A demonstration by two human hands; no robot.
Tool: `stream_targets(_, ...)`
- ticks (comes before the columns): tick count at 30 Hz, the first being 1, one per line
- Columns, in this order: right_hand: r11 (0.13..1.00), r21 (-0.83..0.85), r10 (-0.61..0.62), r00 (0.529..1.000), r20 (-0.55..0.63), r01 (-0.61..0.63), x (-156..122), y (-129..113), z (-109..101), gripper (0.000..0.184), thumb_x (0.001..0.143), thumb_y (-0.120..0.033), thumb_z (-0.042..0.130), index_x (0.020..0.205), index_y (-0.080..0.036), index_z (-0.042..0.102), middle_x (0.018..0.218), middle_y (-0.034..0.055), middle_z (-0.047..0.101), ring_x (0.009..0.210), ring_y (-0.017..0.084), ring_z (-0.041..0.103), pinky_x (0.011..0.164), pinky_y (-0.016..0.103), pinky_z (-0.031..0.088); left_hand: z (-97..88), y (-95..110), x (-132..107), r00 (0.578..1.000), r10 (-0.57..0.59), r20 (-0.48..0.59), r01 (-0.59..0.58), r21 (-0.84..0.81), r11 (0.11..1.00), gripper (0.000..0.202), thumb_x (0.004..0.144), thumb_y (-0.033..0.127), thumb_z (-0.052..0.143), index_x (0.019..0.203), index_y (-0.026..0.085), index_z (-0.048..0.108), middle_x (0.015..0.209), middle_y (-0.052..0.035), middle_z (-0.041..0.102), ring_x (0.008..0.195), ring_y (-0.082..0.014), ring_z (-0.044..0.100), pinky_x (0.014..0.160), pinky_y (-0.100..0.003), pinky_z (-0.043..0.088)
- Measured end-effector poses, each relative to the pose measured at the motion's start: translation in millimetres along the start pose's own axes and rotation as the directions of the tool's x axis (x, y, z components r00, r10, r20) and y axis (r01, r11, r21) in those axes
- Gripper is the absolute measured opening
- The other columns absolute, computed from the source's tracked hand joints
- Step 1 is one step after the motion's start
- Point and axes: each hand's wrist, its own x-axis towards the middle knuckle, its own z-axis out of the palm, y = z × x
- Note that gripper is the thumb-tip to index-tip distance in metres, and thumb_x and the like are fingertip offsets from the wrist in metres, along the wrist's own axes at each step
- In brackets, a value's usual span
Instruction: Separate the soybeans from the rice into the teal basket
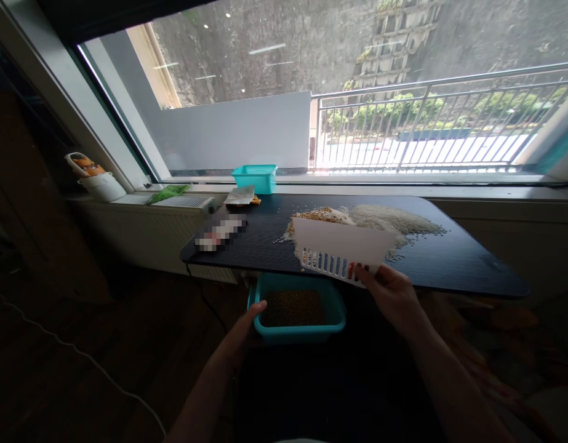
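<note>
My left hand grips the left rim of a teal plastic tub, its thumb over the edge. The tub sits just below the front edge of the dark table and holds a layer of brown grains. In my right hand is a white plastic sheet with a row of slots along its near side, held at its right end. Behind the sheet lie yellow-brown grains and a wider spread of white grains, partly hidden by it.
A second teal tub stands at the table's back by the window, with a folded paper before it. A blurred-out item lies on the left. Beyond, a white pot stands near a radiator. A white cable crosses the floor.
</note>
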Motion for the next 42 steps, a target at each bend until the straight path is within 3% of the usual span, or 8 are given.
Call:
stream_targets(6, 1.0, 0.004, 0.029, 0.999, 0.013, -0.029, -0.5, 5.5, 4.1, 0.049, 0.061, -0.066, 0.076, 0.074, -0.019, 0.075, 0.074, 0.0064, 0.076, 0.076, 0.026, 0.07, 0.073, 0.038, 0.057, 2.0, 1.7, -3.9, 1.0, 0.005, 0.004, -0.005, 0.02, 1.0, 0.067, 0.085, 0.052, 0.057, 0.141, 0.017, 0.049, 0.139, -0.0164, 0.058, 0.12, -0.0332, 0.059, 0.086, -0.041, 0.055)
stream_targets(12, 1.0, -0.01, 0.017, 0.99, -0.142, -0.019, 3.0, 12.8, -8.4, 0.05, 0.059, -0.067, 0.077, 0.076, -0.02, 0.075, 0.072, 0.004, 0.075, 0.07, 0.023, 0.069, 0.075, 0.038, 0.056, 1.0, 0.2, -1.8, 1.0, 0.018, 0.022, -0.018, 0.012, 1.0, 0.066, 0.084, 0.053, 0.058, 0.14, 0.019, 0.05, 0.136, -0.0156, 0.061, 0.121, -0.0327, 0.059, 0.088, -0.042, 0.054)
stream_targets(18, 0.999, 0.029, 0.025, 0.997, -0.078, -0.023, 2.0, 14.3, 0.7, 0.046, 0.058, -0.064, 0.079, 0.069, -0.02, 0.074, 0.07, 0.004, 0.074, 0.074, 0.024, 0.069, 0.075, 0.037, 0.056, 0.1, 0.1, -0.5, 1.0, 0.002, -0.002, -0.002, -0.001, 1.0, 0.068, 0.084, 0.053, 0.058, 0.142, 0.019, 0.047, 0.137, -0.0157, 0.059, 0.12, -0.0331, 0.06, 0.087, -0.042, 0.054)
stream_targets(24, 0.998, 0.03, 0.052, 0.984, -0.17, -0.048, 5.9, 9.6, -6.5, 0.045, 0.057, -0.062, 0.08, 0.071, -0.02, 0.073, 0.069, 0.0028, 0.073, 0.071, 0.023, 0.068, 0.075, 0.038, 0.056, 2.3, 1.2, -2.5, 1.0, 0.0, 0.023, 0.0, -0.002, 1.0, 0.067, 0.086, 0.051, 0.055, 0.143, 0.018, 0.047, 0.138, -0.0154, 0.059, 0.122, -0.0333, 0.058, 0.088, -0.043, 0.055)
stream_targets(42, 1.0, 0.022, -0.005, 0.996, -0.086, 0.007, 11.0, 10.6, -2.0, 0.047, 0.06, -0.065, 0.078, 0.074, -0.019, 0.075, 0.071, 0.0041, 0.074, 0.07, 0.022, 0.068, 0.072, 0.036, 0.055, 3.2, 1.9, -4.4, 1.0, 0.013, 0.017, -0.013, 0.019, 1.0, 0.069, 0.086, 0.052, 0.055, 0.145, 0.016, 0.043, 0.143, -0.0155, 0.055, 0.125, -0.0339, 0.056, 0.089, -0.044, 0.055)
